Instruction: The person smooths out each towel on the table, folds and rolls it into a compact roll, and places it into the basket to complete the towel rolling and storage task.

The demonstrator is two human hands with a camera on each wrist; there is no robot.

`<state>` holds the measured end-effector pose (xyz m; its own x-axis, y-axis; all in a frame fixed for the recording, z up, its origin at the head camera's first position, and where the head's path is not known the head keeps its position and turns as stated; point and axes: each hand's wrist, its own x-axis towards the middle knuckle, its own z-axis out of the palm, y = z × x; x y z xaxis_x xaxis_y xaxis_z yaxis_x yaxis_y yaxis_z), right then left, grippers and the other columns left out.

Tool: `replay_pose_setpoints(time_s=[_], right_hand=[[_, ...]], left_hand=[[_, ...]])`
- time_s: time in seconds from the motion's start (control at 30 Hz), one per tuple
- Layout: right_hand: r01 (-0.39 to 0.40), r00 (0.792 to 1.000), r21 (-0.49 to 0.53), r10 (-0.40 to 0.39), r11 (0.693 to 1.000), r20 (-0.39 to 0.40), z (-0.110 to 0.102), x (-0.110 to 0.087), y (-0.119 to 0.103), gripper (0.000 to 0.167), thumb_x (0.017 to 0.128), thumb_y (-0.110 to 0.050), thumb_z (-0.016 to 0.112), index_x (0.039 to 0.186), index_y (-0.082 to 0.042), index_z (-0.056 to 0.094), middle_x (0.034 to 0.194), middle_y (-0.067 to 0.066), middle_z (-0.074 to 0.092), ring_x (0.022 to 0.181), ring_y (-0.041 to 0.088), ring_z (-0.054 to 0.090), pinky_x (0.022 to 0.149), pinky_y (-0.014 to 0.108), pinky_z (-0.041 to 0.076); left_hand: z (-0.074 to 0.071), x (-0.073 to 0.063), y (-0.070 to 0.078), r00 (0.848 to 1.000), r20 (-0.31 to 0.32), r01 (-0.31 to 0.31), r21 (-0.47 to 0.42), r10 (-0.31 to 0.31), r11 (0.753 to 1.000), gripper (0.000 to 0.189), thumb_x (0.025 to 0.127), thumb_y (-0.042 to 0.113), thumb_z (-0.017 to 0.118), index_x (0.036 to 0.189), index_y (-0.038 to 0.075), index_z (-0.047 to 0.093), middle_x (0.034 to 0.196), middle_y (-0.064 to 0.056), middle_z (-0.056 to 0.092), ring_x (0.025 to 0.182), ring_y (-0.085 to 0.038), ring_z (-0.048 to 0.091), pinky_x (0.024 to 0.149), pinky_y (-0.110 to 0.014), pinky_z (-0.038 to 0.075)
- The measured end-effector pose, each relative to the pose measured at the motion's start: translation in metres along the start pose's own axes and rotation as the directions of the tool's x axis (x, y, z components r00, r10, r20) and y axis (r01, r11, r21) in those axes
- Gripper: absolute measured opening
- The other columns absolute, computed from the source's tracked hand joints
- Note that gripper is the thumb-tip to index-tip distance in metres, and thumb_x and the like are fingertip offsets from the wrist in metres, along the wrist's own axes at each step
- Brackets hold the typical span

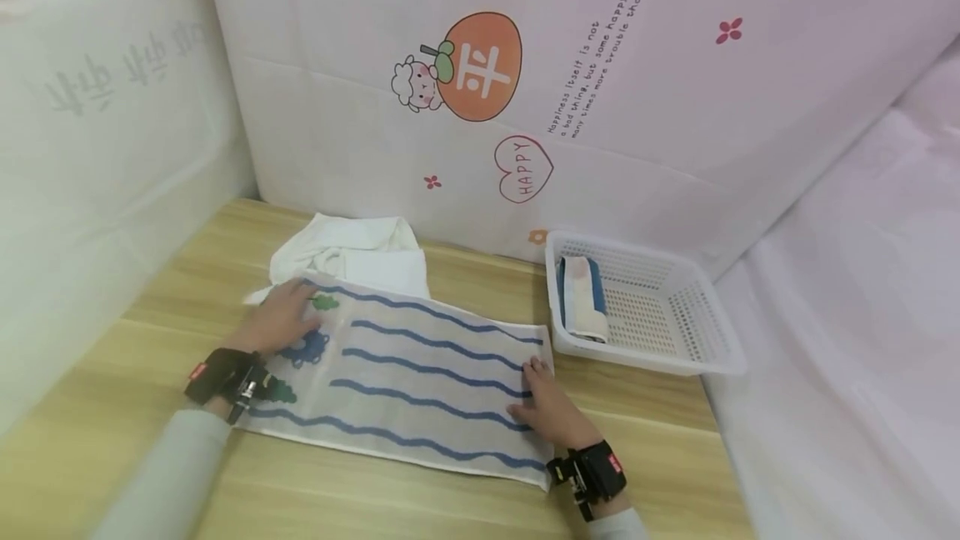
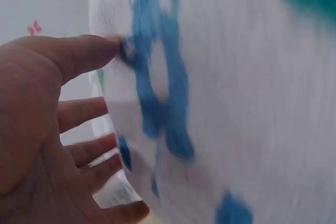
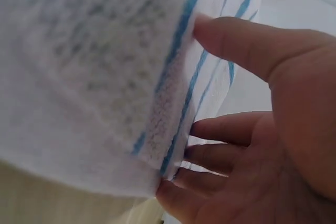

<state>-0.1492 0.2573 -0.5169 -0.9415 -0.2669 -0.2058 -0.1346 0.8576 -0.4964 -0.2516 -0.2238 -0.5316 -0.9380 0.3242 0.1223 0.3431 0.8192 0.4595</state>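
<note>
A white towel (image 1: 435,377) with wavy blue stripes lies spread on the table, with blue and green figures at its left end. My left hand (image 1: 281,323) rests on that figured end. In the left wrist view the thumb (image 2: 86,53) touches the cloth near a blue figure and the other fingers spread along its side. At the opposite end, my right hand (image 1: 555,407) lies on the striped part near the short edge. The right wrist view shows the fingertips (image 3: 202,129) right at the cloth, apart from the thumb.
A crumpled white cloth (image 1: 360,252) lies behind the towel's left end. Back right stands a white perforated basket (image 1: 637,359) holding a folded blue-and-cream towel (image 1: 581,298). Printed fabric (image 1: 637,182) hangs behind and at both sides of the wooden table (image 1: 315,494).
</note>
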Motion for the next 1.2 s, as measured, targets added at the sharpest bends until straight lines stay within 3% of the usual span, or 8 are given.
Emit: replay_pose_setpoints(time_s=[0.2,0.37,0.47,0.67,0.8,0.97,1.07,1.2], right_hand=[[0.019,1.000,0.005,-0.019,1.000,0.019,-0.010,0.005,0.001,0.080,0.095,-0.026,0.071,0.154,0.009,0.030,0.164,0.031,0.019,0.152,0.045,0.019,0.122,0.059,0.023],[0.114,0.990,0.005,-0.113,0.994,-0.086,-0.019,0.025,-0.001,0.062,0.100,-0.016,0.063,0.148,0.013,0.038,0.157,0.036,0.030,0.146,0.051,0.030,0.118,0.063,0.028],[0.152,0.980,-0.009,-0.152,0.988,-0.132,-0.021,0.045,0.000,0.051,0.103,-0.007,0.050,0.147,0.015,0.038,0.154,0.038,0.034,0.145,0.052,0.030,0.118,0.063,0.028],[0.043,0.994,-0.031,-0.046,0.999,-0.103,-0.020,0.074,0.003,0.048,0.105,-0.007,0.036,0.149,0.013,0.037,0.158,0.034,0.031,0.150,0.047,0.026,0.123,0.056,0.023],[-0.021,0.996,-0.035,0.018,0.999,-0.084,-0.021,0.083,0.002,0.051,0.106,-0.011,0.036,0.151,0.013,0.032,0.159,0.033,0.029,0.151,0.046,0.023,0.124,0.054,0.020],[0.008,0.987,-0.133,-0.029,0.991,-0.158,-0.020,0.095,0.003,0.035,0.102,-0.002,0.042,0.130,0.015,0.050,0.131,0.033,0.053,0.126,0.045,0.052,0.110,0.056,0.042],[-0.010,0.976,-0.179,-0.029,0.984,-0.214,-0.016,0.099,0.006,0.026,0.100,0.002,0.047,0.121,0.014,0.054,0.121,0.030,0.056,0.115,0.042,0.056,0.102,0.054,0.049],[-0.016,0.960,-0.217,-0.045,0.976,-0.276,-0.010,0.099,0.009,0.025,0.098,0.001,0.055,0.121,0.012,0.058,0.119,0.028,0.057,0.112,0.039,0.058,0.097,0.050,0.052]], left_hand=[[-0.021,0.008,-0.008,0.999,-0.011,0.045,0.027,-0.044,0.999,0.054,0.098,0.022,0.063,0.139,-0.010,0.049,0.137,-0.037,0.047,0.126,-0.055,0.046,0.106,-0.069,0.037],[-0.032,0.021,0.002,0.993,-0.058,0.109,0.070,-0.105,0.992,0.044,0.096,0.014,0.058,0.133,-0.010,0.055,0.135,-0.036,0.052,0.127,-0.056,0.044,0.109,-0.070,0.031],[-0.032,0.030,-0.002,0.992,-0.082,0.101,0.071,-0.095,0.992,0.040,0.095,0.008,0.057,0.132,-0.006,0.058,0.137,-0.032,0.054,0.129,-0.054,0.044,0.109,-0.069,0.032],[-0.023,0.045,-0.019,0.994,-0.082,0.079,0.003,-0.078,0.997,0.035,0.095,0.005,0.053,0.127,-0.004,0.062,0.127,-0.030,0.060,0.119,-0.050,0.054,0.102,-0.066,0.042],[-0.023,0.051,-0.024,0.992,-0.076,0.097,0.005,-0.097,0.995,0.033,0.093,0.004,0.052,0.122,-0.003,0.065,0.118,-0.028,0.064,0.110,-0.048,0.057,0.095,-0.063,0.045],[-0.028,0.053,-0.022,0.990,-0.056,0.128,0.005,-0.127,0.992,0.026,0.094,0.006,0.057,0.116,-0.003,0.068,0.111,-0.026,0.067,0.104,-0.046,0.059,0.089,-0.061,0.046],[-0.031,0.053,-0.021,0.989,-0.007,0.144,-0.048,-0.145,0.988,0.024,0.097,0.008,0.057,0.115,-0.004,0.067,0.113,-0.026,0.068,0.106,-0.044,0.061,0.091,-0.060,0.048],[-0.037,0.051,-0.016,0.990,0.020,0.138,-0.089,-0.137,0.986,0.022,0.099,0.010,0.056,0.114,-0.004,0.064,0.115,-0.027,0.067,0.108,-0.044,0.062,0.093,-0.060,0.049]])
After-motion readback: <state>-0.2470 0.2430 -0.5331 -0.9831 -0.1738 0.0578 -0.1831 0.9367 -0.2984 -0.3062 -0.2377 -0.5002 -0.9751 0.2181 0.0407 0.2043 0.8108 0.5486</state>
